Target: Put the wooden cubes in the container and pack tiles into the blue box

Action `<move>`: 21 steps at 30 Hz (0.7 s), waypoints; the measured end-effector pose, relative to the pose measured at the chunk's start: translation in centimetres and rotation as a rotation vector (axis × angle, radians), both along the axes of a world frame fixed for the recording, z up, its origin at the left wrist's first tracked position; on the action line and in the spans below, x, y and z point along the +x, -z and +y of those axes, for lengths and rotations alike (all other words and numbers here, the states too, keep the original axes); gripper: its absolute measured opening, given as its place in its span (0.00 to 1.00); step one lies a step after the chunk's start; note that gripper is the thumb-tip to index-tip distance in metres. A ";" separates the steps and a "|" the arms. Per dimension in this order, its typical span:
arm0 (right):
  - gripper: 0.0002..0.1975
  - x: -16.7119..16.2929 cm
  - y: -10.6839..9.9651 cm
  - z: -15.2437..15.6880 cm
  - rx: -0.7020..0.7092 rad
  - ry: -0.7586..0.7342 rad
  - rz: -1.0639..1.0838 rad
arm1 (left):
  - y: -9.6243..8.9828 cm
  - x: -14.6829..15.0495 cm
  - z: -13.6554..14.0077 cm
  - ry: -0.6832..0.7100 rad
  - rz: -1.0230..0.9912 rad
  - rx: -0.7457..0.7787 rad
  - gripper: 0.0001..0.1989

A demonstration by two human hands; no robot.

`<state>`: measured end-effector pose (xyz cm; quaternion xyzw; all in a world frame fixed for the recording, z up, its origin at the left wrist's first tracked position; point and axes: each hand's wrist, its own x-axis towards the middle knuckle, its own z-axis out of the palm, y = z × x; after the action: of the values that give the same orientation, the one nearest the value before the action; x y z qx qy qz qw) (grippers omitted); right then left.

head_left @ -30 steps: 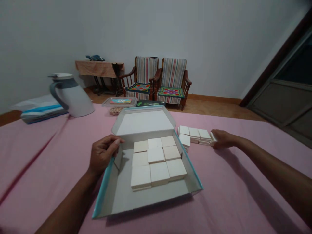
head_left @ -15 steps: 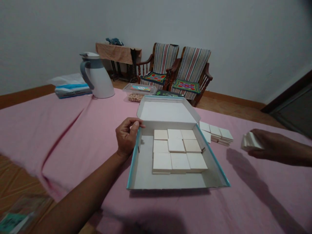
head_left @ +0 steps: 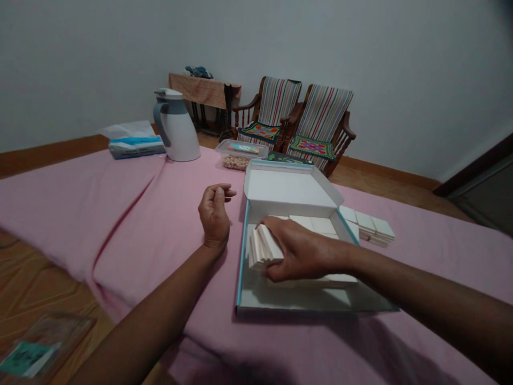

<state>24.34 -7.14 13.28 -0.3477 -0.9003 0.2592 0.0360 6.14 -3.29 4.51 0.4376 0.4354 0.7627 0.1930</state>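
Note:
My right hand [head_left: 296,248] is closed around a stack of thin white square tiles [head_left: 264,247], held on edge over the left part of an open cardboard box [head_left: 241,267]. More white tiles [head_left: 323,225] lie flat in rows inside the box, partly hidden behind my right hand and forearm. My left hand [head_left: 215,216] is just left of the box, apart from it, with loosely bent fingers and nothing in them. Outside the box's right wall, further white tiles [head_left: 372,224] sit in low piles on the pink cloth [head_left: 160,235].
Beyond the box are a clear plastic tub [head_left: 240,155] of small round pieces and a dark box [head_left: 286,157]. A white-and-grey jug [head_left: 180,131] and a tissue pack [head_left: 136,145] stand at the back left. Two wooden chairs [head_left: 316,128] are behind the table.
My right hand has carried the stack of tiles from the right of the box leftward to over its inside. My left hand has let go of the box's left wall.

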 end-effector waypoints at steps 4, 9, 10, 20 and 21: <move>0.21 -0.9 1.7 -0.2 0.021 0.070 0.060 | -0.1 0.3 -0.2 0.064 0.012 -0.002 0.14; 0.19 -1.1 2.4 0.2 0.064 0.144 0.079 | -0.6 0.8 -1.1 0.261 0.110 0.002 0.17; 0.19 -1.1 2.5 0.5 0.064 0.154 0.088 | -0.7 1.0 -1.3 0.311 0.140 -0.002 0.17; 0.18 -1.4 4.8 2.8 0.099 0.150 0.231 | 0.1 1.4 -1.1 0.396 0.135 0.037 0.09; 0.19 -1.4 4.9 3.0 0.101 0.146 0.233 | 0.2 1.3 -1.0 0.384 0.136 0.046 0.09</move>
<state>22.92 -4.19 8.42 -0.3774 -0.8743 0.2491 0.1766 7.49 -4.32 4.34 0.5672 0.3386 0.6903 0.2950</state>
